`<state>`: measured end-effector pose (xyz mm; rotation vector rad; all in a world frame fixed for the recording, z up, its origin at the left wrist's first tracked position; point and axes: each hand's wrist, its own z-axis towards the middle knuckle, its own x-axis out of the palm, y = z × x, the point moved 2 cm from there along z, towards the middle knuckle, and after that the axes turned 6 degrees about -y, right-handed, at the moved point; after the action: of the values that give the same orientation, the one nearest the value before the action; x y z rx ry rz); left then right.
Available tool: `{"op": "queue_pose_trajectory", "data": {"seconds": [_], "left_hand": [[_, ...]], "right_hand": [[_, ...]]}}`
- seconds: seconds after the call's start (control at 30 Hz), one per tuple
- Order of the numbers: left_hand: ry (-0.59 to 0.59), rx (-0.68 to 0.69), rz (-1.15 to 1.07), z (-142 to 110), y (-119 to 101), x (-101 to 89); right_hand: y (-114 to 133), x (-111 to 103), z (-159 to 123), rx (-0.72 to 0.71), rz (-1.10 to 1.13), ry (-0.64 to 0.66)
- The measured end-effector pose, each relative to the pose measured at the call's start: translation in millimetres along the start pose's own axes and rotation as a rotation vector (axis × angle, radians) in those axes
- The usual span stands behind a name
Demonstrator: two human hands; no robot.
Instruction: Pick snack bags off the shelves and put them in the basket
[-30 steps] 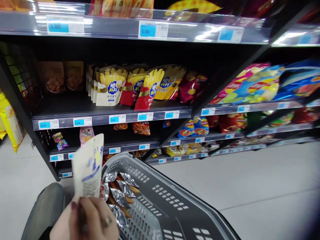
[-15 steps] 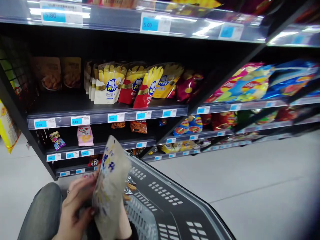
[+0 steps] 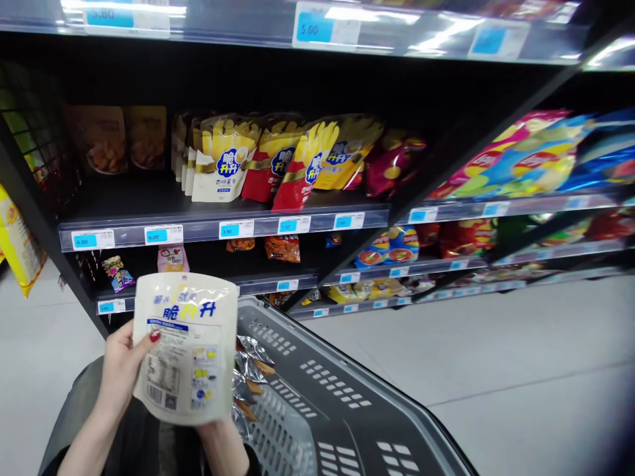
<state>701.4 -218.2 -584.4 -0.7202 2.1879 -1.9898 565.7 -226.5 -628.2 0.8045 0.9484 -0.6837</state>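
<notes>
A white snack pouch (image 3: 186, 350) is held up low in the view, its printed back with text and a barcode facing me. My left hand (image 3: 124, 360) grips its left edge, the red-nailed thumb lying on the front and the fingers behind. My right hand (image 3: 214, 433) reaches up behind the pouch's lower edge; its fingers are hidden. On the shelf ahead stand matching white pouches (image 3: 225, 162), with red pouches (image 3: 270, 165) and a yellow pouch (image 3: 342, 155) to their right.
A grey shopping basket (image 3: 337, 377) stands at my right, holding several silvery packs (image 3: 251, 367). Shelf edges with price tags (image 3: 235, 229) run across in front. Chip bags (image 3: 533, 158) fill the shelf at right. My knee (image 3: 74, 410) is at lower left, above the pale floor (image 3: 486, 350).
The pouch has turned from nearly edge-on to show its back to me, and moved slightly left. My left thumb now lies on its face. The view has shifted a little.
</notes>
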Motion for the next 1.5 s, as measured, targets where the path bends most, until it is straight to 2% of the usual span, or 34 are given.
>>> {"op": "queue_pose_trajectory", "data": {"seconds": [0.03,0.13,0.17,0.2,0.27,0.37,0.47,0.6,0.73,0.83,0.97,1.03,1.1,1.17,1.23,1.3,1.33,1.4,1.43,1.5], "left_hand": [[-0.063,0.042,-0.010,1,-1,-4.1],[-0.143,0.082,0.020,4,-2,-12.8],[-0.138,0.078,0.030,5,-3,-14.0],[-0.126,0.067,0.034,5,-3,-14.5],[-0.100,0.027,0.031,7,-2,-14.0],[-0.041,-0.096,0.004,15,2,-11.6],[0.043,-0.269,-0.039,28,10,-9.6],[0.122,-0.421,-0.065,44,21,-8.7],[0.140,-0.469,-0.085,49,30,-8.5],[0.125,-0.441,-0.107,49,34,-8.2],[0.089,-0.308,-0.177,44,28,-8.9],[0.089,-0.224,-0.208,39,23,-9.2],[0.061,-0.120,-0.234,32,22,-8.5],[-0.040,0.006,-0.253,20,27,-6.0],[-0.177,0.110,-0.249,1,40,-1.4],[-0.261,0.165,-0.181,-22,57,5.0],[-0.253,0.169,-0.115,-33,66,8.4],[-0.109,0.134,0.059,-50,81,14.0],[0.000,0.110,0.140,-54,87,14.8],[0.208,0.071,0.275,-54,95,8.8]], "right_hand": [[-4,0,-2,0.108,0.319,-0.018],[-14,2,-12,0.539,1.640,-0.044],[-15,3,-15,0.638,1.908,-0.036],[-15,3,-17,0.704,2.022,-0.031],[-15,1,-19,0.785,2.000,-0.063],[-15,-4,-17,0.872,1.820,-0.090],[-16,-13,-13,0.907,1.682,0.002],[-23,-19,-6,0.963,1.670,0.065],[-30,-12,-1,0.999,1.653,0.060],[-32,-6,-1,0.923,1.611,0.033],[-35,-5,-3,0.650,1.499,-0.075],[-36,-4,-6,0.558,1.514,-0.107],[-35,3,-12,0.553,1.614,-0.160],[-27,13,-22,0.609,1.760,-0.281],[-14,23,-35,0.672,1.869,-0.419],[0,30,-48,0.726,1.897,-0.489],[2,31,-54,0.770,1.874,-0.512],[-9,26,-68,0.918,1.737,-0.594],[-23,19,-75,0.998,1.654,-0.657],[-67,1,-91,1.126,1.406,-0.749]]}}
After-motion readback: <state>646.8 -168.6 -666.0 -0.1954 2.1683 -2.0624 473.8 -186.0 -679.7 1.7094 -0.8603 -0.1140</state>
